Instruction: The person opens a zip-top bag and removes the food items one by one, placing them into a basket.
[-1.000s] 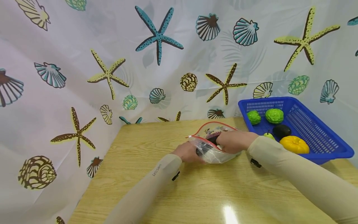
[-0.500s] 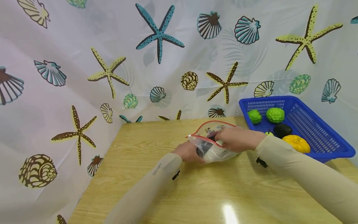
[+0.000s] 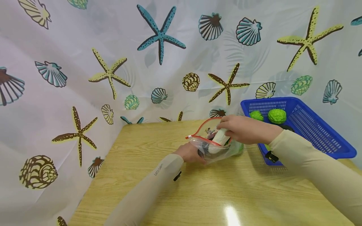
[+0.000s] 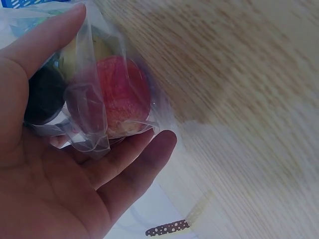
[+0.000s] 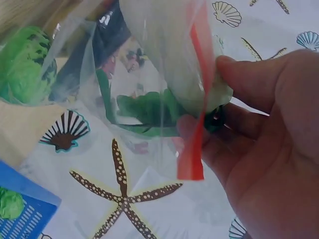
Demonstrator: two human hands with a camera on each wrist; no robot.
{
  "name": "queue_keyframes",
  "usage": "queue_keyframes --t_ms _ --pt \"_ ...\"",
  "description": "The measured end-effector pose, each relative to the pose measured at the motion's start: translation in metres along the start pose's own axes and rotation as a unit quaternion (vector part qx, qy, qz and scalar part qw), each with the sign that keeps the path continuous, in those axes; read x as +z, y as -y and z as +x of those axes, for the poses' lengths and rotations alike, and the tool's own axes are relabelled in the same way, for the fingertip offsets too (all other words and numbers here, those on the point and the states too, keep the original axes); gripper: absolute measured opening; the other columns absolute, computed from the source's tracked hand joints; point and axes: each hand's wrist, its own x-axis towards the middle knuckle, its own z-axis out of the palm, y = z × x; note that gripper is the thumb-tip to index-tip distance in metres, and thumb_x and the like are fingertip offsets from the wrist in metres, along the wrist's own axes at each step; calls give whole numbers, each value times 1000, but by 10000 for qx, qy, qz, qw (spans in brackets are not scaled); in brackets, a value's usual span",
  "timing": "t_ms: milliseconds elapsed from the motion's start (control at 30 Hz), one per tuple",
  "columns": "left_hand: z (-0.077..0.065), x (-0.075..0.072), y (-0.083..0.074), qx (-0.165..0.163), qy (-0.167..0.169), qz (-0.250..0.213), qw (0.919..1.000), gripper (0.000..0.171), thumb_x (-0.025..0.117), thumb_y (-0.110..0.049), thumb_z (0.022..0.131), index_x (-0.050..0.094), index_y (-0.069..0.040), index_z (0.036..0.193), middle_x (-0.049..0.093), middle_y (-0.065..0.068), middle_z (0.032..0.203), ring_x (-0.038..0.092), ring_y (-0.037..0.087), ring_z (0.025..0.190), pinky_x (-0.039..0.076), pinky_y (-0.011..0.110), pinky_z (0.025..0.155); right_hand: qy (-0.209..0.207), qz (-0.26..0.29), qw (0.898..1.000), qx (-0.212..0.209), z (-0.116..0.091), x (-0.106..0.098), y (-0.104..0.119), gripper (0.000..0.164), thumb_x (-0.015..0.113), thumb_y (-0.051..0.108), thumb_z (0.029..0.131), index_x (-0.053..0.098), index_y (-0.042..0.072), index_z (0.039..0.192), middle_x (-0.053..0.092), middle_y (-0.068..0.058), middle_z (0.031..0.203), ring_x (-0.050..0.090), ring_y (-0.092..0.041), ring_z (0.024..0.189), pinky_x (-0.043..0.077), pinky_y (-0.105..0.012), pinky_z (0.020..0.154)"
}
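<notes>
A clear zip bag [image 3: 223, 157] with a red-edged mouth stands on the table, bulging with play produce. My left hand [image 3: 189, 153] grips its left side. In the left wrist view, thumb and fingers curl round the plastic near a red, apple-like fruit [image 4: 124, 94] and a dark rounded piece [image 4: 45, 94]. At the mouth, my right hand [image 3: 240, 129] pinches the upper end of a white radish [image 3: 219, 139], which slants down into the bag. The right wrist view shows green pieces [image 5: 149, 107] beside the radish and the red zip strip [image 5: 192, 164] against the fingers.
A blue basket [image 3: 325, 135] stands at the right, partly behind my right forearm. Green, lumpy produce [image 3: 277, 116] and a dark piece [image 3: 287, 127] lie in it. Behind the wooden table [image 3: 150, 141] hangs a curtain [image 3: 175, 94] printed with starfish and shells.
My right hand has risen out of the bag's mouth, and the white radish now shows between its fingers and the bag. The left hand keeps its grip. My right forearm now covers the yellow pumpkin.
</notes>
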Motion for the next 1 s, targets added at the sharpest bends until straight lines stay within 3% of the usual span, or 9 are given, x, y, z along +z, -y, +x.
queue_keyframes --t_ms 167,400,567,700,933,1000 --pt "-1 1 2 127 -76 168 9997 84 83 -51 62 50 -21 133 57 -1 125 52 16 103 45 42 89 -506 -30 9987 -75 -5 -16 -2 30 59 6 93 61 6 123 57 -7 111 52 -17 96 51 -40 77" --pt "-3 0 1 271 -67 315 9991 71 81 -47 66 56 -20 127 58 -1 126 53 17 104 45 44 90 -1233 42 9924 30 -13 -47 -4 33 60 11 94 58 8 126 56 -7 120 47 -20 107 48 -49 83" --pt "-2 1 0 205 -36 344 9992 69 81 -47 66 57 -20 125 60 -2 122 54 15 99 46 40 88 -1637 -17 9865 -17 -27 -63 -10 33 62 7 92 58 6 125 57 -10 119 49 -22 104 49 -50 78" --pt "-1 2 0 201 11 442 9988 62 78 -49 67 60 -19 119 61 -1 118 55 15 93 47 39 86 -1714 -48 9848 275 -44 -71 -22 35 61 8 93 57 5 127 56 -14 123 50 -27 106 47 -54 80" --pt "3 6 3 169 49 597 9981 63 76 -52 69 60 -20 122 61 -2 119 55 14 94 47 38 86 -1882 -190 9790 764 -68 -70 -61 32 62 7 91 60 1 123 62 -18 113 53 -25 89 47 -47 67" --pt "3 6 3 158 50 609 9980 64 76 -52 70 59 -20 123 61 -2 120 56 15 96 47 39 86 -1749 -222 9786 1063 -74 -65 -74 32 62 10 93 60 1 123 63 -19 111 54 -25 86 47 -47 67"
